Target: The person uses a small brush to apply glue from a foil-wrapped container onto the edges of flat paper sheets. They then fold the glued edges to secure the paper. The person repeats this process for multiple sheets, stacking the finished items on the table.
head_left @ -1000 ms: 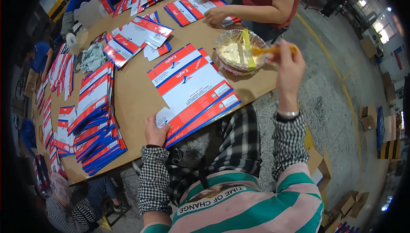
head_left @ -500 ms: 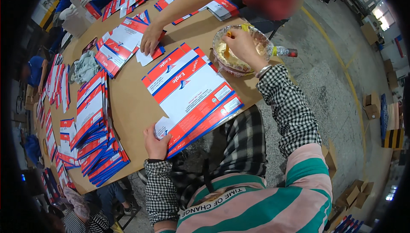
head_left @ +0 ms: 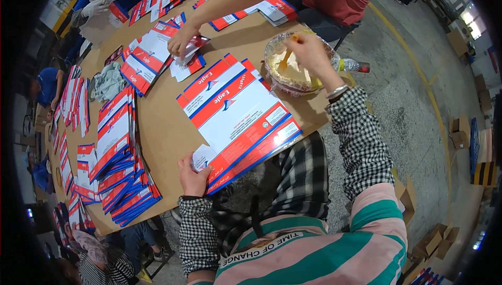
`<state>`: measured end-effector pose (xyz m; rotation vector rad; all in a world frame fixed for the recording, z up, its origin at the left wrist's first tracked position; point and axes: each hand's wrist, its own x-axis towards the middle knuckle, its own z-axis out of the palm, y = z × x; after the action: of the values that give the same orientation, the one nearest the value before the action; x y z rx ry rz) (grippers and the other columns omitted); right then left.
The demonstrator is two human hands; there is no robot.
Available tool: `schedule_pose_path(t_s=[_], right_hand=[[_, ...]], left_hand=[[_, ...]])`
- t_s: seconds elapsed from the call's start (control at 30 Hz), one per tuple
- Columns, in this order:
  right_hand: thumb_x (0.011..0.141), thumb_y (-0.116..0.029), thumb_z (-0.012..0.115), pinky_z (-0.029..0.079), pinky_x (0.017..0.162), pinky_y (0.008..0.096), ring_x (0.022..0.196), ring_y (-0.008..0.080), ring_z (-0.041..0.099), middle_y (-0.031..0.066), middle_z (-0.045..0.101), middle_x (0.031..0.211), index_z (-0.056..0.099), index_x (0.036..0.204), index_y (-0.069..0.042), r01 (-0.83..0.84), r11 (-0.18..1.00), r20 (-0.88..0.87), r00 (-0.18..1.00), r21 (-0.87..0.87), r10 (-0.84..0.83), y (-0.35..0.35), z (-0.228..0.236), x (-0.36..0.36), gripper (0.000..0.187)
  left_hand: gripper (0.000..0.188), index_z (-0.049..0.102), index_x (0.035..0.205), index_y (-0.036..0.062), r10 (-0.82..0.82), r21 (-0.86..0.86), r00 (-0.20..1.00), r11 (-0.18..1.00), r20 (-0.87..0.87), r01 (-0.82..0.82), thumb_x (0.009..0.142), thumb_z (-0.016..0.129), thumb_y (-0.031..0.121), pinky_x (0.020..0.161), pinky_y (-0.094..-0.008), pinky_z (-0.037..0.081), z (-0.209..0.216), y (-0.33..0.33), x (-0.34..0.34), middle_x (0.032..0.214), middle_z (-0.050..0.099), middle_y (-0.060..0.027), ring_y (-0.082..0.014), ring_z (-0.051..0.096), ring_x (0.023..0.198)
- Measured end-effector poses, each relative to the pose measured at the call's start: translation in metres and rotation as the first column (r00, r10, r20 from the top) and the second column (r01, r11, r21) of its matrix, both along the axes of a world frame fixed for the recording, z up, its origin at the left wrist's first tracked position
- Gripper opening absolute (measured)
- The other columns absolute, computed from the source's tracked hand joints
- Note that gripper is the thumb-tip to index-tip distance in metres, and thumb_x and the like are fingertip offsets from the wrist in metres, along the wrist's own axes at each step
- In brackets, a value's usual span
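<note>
Flat printed cartons (head_left: 235,123) in red, white and blue lie slightly fanned at the table edge before me. My left hand (head_left: 193,178) is closed on their near left corner, with the thumb on top beside a white flap (head_left: 203,157). Over the bowl, my right hand (head_left: 309,55) grips a yellow brush (head_left: 284,63); its lower end is at the pale paste (head_left: 296,73). The round bowl (head_left: 287,89) is lined with clear plastic and stands at the table's right edge.
Across the table, a co-worker's hand (head_left: 183,42) handles another carton. Overlapping carton stacks (head_left: 117,149) lie to my left, near a grey-green cloth (head_left: 107,82). A clear bottle (head_left: 353,66) lies beside the bowl. Another person's gloved hands (head_left: 102,2) hold a carton at the far left.
My right hand has shifted slightly, and the brush now leans with its lower end toward the paste's middle. The co-worker's hand has lifted a carton piece. My left hand keeps its hold.
</note>
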<state>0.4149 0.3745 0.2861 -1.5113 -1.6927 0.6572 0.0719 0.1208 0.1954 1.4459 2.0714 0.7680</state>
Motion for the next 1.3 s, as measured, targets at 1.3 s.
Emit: schedule_pose_path(t_s=[1.3], right_hand=[[0.091, -0.017, 0.053, 0.051, 0.049, 0.0240, 0.056, 0.0159, 0.060, 0.0089, 0.058, 0.077, 0.049, 0.096, 0.000, 0.297, 0.945, -0.935, 0.277, -0.137, -0.222, -0.078, 0.001, 0.028, 0.018]], left_hand=[[0.041, 0.059, 0.099, -0.0003, -0.087, -0.026, 0.995, 0.996, -0.038, 0.086, 0.061, 0.071, 0.010, 0.085, -0.0400, 0.046, -0.029, 0.013, -0.033, 0.096, 0.060, -0.0211, -0.0361, 0.057, 0.094]])
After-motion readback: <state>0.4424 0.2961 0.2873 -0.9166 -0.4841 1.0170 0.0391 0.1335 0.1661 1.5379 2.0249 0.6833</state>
